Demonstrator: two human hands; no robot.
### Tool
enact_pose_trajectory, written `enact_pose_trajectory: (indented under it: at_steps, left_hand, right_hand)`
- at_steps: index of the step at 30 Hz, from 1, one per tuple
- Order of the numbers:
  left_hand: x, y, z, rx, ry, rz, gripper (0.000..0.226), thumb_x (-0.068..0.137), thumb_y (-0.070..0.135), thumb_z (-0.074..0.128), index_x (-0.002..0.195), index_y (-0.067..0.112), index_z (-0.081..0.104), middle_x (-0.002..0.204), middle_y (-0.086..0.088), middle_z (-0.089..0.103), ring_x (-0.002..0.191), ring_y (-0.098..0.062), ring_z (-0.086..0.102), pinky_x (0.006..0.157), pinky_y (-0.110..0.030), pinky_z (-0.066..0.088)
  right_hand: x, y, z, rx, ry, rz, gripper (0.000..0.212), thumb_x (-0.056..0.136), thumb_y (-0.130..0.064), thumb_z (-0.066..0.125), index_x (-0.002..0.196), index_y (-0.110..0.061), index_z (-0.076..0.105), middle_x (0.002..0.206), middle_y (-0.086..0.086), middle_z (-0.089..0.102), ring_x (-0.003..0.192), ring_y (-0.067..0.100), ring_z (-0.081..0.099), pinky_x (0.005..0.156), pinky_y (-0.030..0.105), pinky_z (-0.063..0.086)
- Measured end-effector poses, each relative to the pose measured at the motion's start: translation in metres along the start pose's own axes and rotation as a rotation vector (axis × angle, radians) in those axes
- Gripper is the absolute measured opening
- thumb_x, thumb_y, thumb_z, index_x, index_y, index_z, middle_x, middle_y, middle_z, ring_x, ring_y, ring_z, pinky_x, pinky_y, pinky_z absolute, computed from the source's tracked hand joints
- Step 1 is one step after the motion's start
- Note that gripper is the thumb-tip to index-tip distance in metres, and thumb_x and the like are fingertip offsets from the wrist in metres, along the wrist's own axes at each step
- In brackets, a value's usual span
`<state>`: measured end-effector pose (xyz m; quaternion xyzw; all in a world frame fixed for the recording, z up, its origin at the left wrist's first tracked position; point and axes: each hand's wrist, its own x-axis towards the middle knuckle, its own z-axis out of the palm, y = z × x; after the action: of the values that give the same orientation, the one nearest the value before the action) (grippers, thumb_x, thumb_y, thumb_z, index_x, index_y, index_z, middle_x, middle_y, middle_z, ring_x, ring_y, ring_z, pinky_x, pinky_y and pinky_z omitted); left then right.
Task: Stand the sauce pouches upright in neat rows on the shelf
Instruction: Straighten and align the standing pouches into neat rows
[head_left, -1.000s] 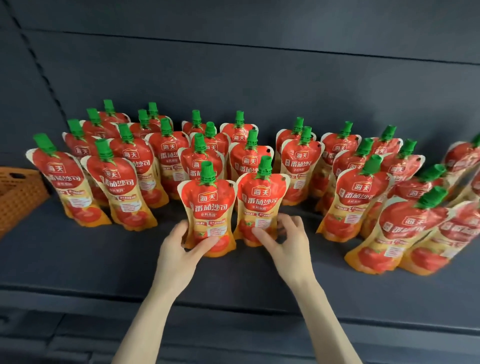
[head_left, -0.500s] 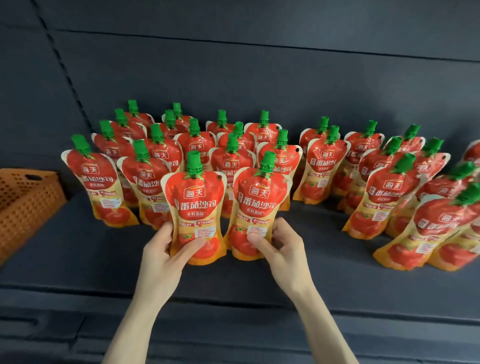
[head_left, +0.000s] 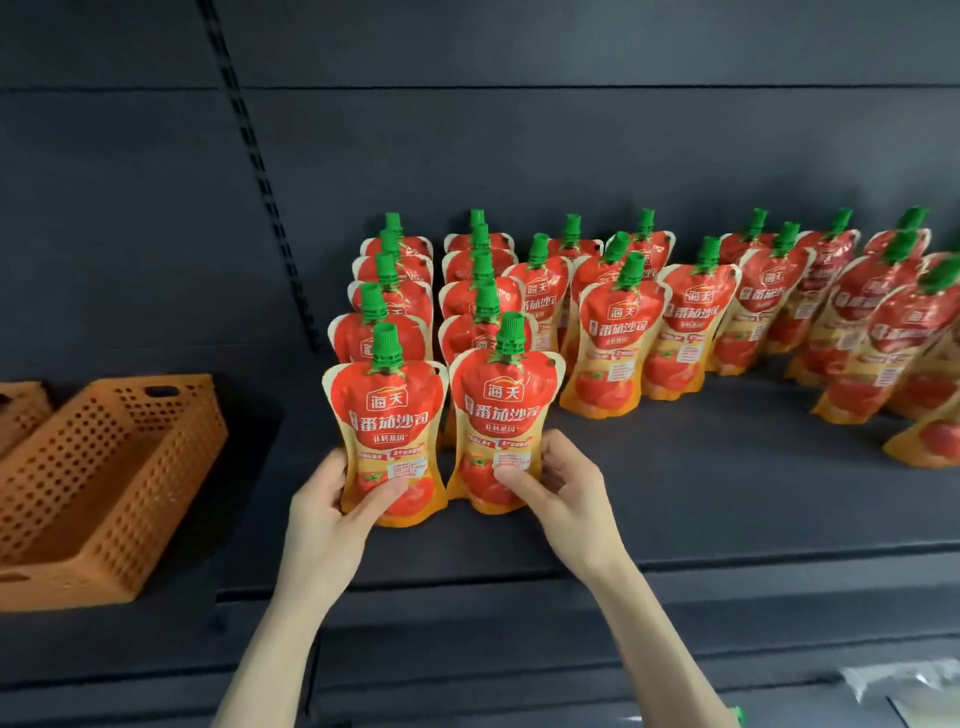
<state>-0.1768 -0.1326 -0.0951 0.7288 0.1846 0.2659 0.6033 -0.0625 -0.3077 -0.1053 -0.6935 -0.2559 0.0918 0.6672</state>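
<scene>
Two hands hold the front pair of sauce pouches upright on a dark shelf.

The left hand (head_left: 332, 512) grasps the left front pouch (head_left: 387, 436) near its base, thumb across the front and fingers around its left edge; the right hand (head_left: 563, 496) grips the right front pouch (head_left: 504, 421) the same way, thumb on the label, fingers curled at its right side. The two pouches stand side by side, edges almost touching, at the head of two rows of pouches (head_left: 478, 291) that run back toward the rear panel. More pouches (head_left: 696, 322) stand to the right, less evenly, and those at the far right seem to lean, though the wide lens distorts that edge. An orange perforated basket (head_left: 98, 483) sits on the shelf (head_left: 701, 488) well to the left.
</scene>
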Motion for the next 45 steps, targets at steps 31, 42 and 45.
enact_pose_trajectory:
  at_steps: [31, 42, 45]
  left_hand:
    - [0.011, -0.023, -0.021, 0.206, -0.128, -0.046, 0.046, 0.075, 0.022, 0.074, 0.116, 0.028, 0.054, 0.110, 0.011, 0.066, 0.102, -0.010, 0.063, 0.089, -0.030, 0.051]
    - [0.010, -0.020, -0.019, 0.186, -0.124, -0.048, 0.044, 0.075, 0.021, 0.074, 0.111, 0.032, 0.051, 0.107, 0.015, 0.064, 0.101, -0.007, 0.062, 0.081, -0.019, 0.049]
    - [0.009, -0.020, -0.020, 0.188, -0.117, -0.040, 0.046, 0.074, 0.021, 0.076, 0.112, 0.028, 0.052, 0.108, 0.013, 0.065, 0.101, -0.008, 0.062, 0.084, -0.025, 0.051]
  right_hand:
    - [0.000, 0.007, -0.005, -0.298, -0.088, 0.027, 0.031, 0.083, -0.023, 0.069, 0.109, -0.026, 0.052, 0.110, -0.017, 0.063, 0.107, 0.003, 0.058, 0.089, 0.016, 0.047]
    - [-0.002, 0.005, -0.001, -0.308, -0.071, 0.034, 0.036, 0.083, -0.022, 0.070, 0.114, -0.022, 0.052, 0.113, -0.012, 0.064, 0.107, 0.004, 0.058, 0.090, 0.017, 0.047]
    - [-0.002, 0.004, -0.001, -0.310, -0.070, 0.037, 0.038, 0.082, -0.023, 0.070, 0.115, -0.023, 0.052, 0.112, -0.014, 0.063, 0.107, 0.003, 0.058, 0.087, 0.015, 0.047]
